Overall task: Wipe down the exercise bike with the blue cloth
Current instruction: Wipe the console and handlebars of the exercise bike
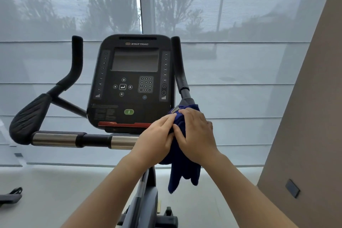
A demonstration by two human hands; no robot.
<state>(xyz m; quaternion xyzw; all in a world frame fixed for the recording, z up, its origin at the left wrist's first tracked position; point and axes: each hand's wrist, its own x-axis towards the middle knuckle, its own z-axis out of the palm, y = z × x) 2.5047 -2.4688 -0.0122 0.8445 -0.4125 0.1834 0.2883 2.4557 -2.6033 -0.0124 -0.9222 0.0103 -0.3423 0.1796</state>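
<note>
The exercise bike's black console [131, 81] stands in the middle, with a horizontal handlebar [81, 139] of chrome and black sections below it. The blue cloth [183, 174] is draped over the right elbow pad of the handlebar and hangs down below it. My left hand [157, 139] presses on the cloth's left side. My right hand [196, 135] lies flat on top of the cloth, fingers overlapping the left hand. The right upright grip [178, 65] rises just above the cloth. The pad under the cloth is hidden.
The left elbow pad [27, 118] and left upright grip [76, 57] stick out at the left. The bike's frame [146, 200] runs down to the pale floor. A beige wall [311, 116] stands close on the right. Grey window blinds [240, 61] fill the background.
</note>
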